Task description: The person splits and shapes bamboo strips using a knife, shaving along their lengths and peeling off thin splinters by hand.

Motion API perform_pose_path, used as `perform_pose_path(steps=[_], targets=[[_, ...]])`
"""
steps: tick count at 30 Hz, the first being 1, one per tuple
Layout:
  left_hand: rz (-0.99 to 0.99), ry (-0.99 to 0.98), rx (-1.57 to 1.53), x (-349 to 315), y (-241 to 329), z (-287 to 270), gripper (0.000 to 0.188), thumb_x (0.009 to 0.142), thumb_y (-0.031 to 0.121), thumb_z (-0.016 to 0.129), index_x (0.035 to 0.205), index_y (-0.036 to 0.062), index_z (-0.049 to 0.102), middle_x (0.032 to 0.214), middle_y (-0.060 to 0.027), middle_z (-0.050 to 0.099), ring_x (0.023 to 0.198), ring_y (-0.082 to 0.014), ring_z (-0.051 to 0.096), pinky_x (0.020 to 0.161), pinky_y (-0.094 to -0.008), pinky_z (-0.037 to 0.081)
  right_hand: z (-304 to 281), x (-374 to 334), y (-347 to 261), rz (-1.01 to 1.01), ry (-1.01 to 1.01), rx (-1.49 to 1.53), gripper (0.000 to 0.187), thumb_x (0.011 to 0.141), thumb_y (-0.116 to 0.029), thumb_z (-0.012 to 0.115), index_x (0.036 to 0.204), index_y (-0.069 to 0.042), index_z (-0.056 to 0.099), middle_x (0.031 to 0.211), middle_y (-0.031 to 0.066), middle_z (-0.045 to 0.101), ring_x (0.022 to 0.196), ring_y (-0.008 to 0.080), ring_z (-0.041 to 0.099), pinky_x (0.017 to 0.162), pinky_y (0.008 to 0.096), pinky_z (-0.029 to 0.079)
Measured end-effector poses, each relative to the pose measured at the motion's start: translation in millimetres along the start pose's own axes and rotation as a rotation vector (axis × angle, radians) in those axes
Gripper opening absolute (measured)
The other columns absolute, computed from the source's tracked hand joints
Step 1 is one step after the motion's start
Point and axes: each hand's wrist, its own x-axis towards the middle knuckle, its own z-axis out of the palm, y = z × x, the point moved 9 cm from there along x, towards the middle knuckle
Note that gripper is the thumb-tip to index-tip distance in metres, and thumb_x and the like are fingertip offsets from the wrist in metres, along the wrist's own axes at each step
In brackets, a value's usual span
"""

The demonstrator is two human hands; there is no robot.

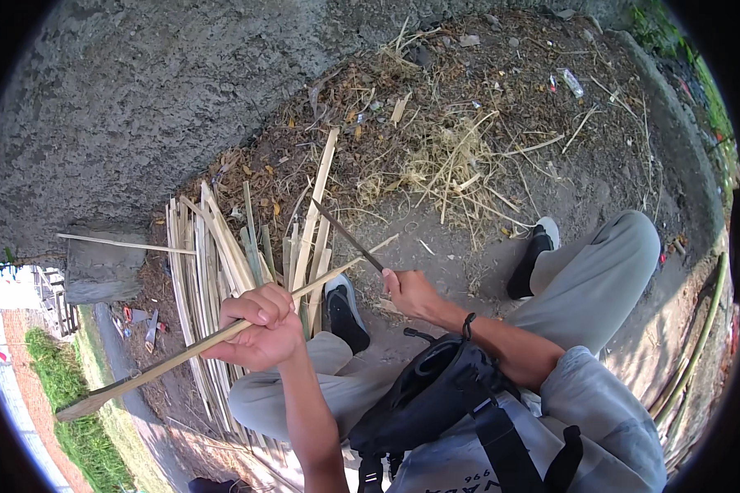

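My left hand (259, 329) is closed around a long bamboo strip (168, 361). The strip slants from the lower left, where its end is wide and dark, up to a thin pale tip near the middle. A narrow dark-bladed knife (349, 237) is gripped in my right hand (411, 293), its handle hidden by the fingers. The blade points up and to the left, crossing beyond the strip's thin end; whether they touch I cannot tell. Beside my left hand lies a pile of split bamboo strips (210, 279) on the ground.
Pale shavings (452, 160) are heaped on the dirt ahead. A rough grey wall (164, 107) rises at the far left, with a grey block (103, 263) below it. A clear plastic bottle (572, 83) lies farther off. Long green poles (699, 329) lie at the right. My legs flank the work.
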Motion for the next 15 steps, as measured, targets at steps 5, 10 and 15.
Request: perform_pose_path(steps=[5, 10, 15], targets=[[0.01, -0.035, -0.034, 1, -2, 4, 0.077, 0.09, 0.074, 0.022, 0.069, 0.0044, 0.047, 0.049, -0.0039, 0.041, 0.036, -0.0126, 0.027, 0.038, -0.0282, 0.023, 7, -6, -14, -0.039, -0.01, 0.011, 0.048, 0.1, -0.033, 0.036, 0.086, 0.004, 0.063, 0.072, 0.0307, 0.06, 0.077, 0.0501, 0.059, 0.076, 0.054, 0.046], [0.03, -0.034, 0.0, -3, -2, 4, 0.076, 0.09, 0.073, 0.022, 0.071, 0.0043, 0.047, 0.049, -0.0042, 0.041, 0.036, -0.0129, 0.027, 0.038, -0.0282, 0.024, 7, 4, 36, 0.132, 0.029, -0.092, 0.045, 0.1, -0.029, 0.036, 0.082, 0.003, 0.064, 0.065, 0.0263, 0.059, 0.067, 0.0451, 0.06, 0.071, 0.0481, 0.048], [0.027, -0.009, 0.023, 0, -3, 6, 0.073, 0.092, 0.071, 0.021, 0.072, 0.0048, 0.046, 0.05, -0.0033, 0.039, 0.038, -0.0127, 0.028, 0.038, -0.0278, 0.024, 6, -15, -18, -0.011, 0.087, 0.07, 0.05, 0.1, -0.032, 0.036, 0.079, 0.006, 0.061, 0.073, 0.0319, 0.059, 0.071, 0.0524, 0.057, 0.071, 0.0555, 0.047]])
